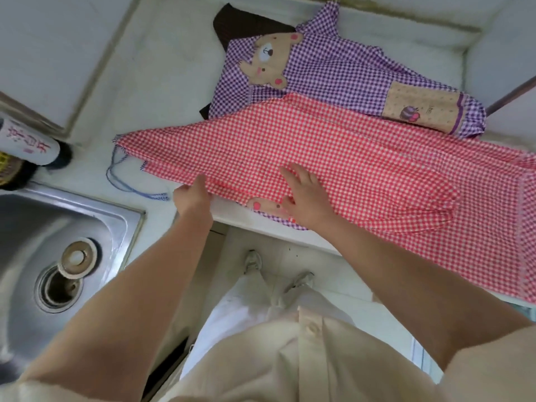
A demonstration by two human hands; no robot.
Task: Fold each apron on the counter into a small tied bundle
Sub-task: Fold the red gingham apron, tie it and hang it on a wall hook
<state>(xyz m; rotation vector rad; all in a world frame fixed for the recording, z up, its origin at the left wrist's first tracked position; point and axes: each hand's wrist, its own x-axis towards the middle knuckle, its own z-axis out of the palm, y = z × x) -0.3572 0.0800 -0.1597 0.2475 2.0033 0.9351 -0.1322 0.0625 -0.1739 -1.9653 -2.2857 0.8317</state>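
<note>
A red-and-white checked apron lies spread across the pale counter, its right part hanging over the front edge. Its blue-striped tie string trails off the left tip. My left hand pinches the apron's near edge at the counter's front. My right hand rests flat on the cloth with fingers spread, just above a bear patch. Behind lies a purple checked apron with a bear face patch, on top of a dark brown cloth.
A steel sink with an open drain sits at the left. A bottle lies beside it on the counter's left end. White walls close the counter at the back and right. My legs and shoes stand below the counter edge.
</note>
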